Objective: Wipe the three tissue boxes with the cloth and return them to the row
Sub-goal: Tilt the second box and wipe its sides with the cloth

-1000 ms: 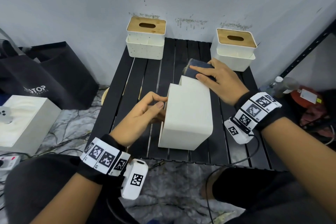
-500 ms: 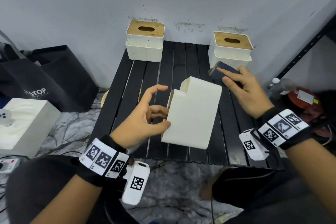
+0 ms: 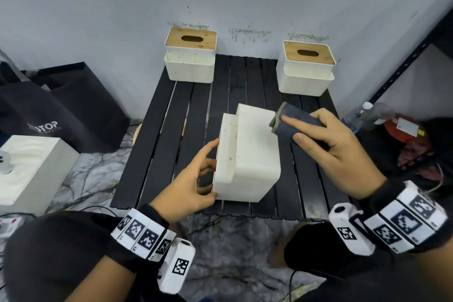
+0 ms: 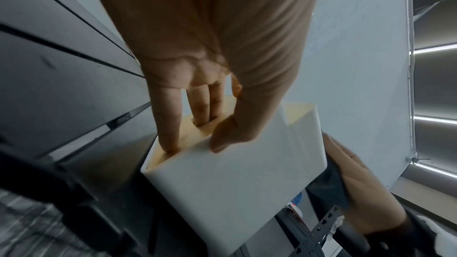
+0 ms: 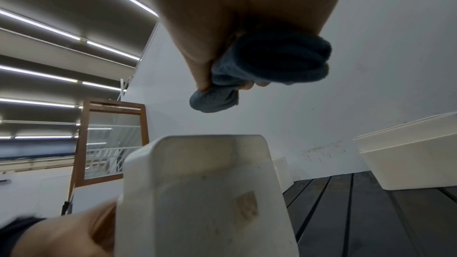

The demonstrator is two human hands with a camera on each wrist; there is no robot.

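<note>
One box tipped on its side mid-desk, left hand gripping its wooden top end (fingers apparently in the slot), right hand clutching cloth just beside it, two boxes upright at back.

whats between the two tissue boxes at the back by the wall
Nothing: in the head view only bare black slats of the table show between the left box and the right box.

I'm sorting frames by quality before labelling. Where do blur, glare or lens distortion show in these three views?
Head view: sharp, evenly lit, wide-angle bending at the edges; tissue box crisp. Left wrist view: motion smear bottom left, left hand close and soft. Right wrist view: bright ceiling strips, right hand dark and near, cloth shadowed, lower left blurred.
</note>
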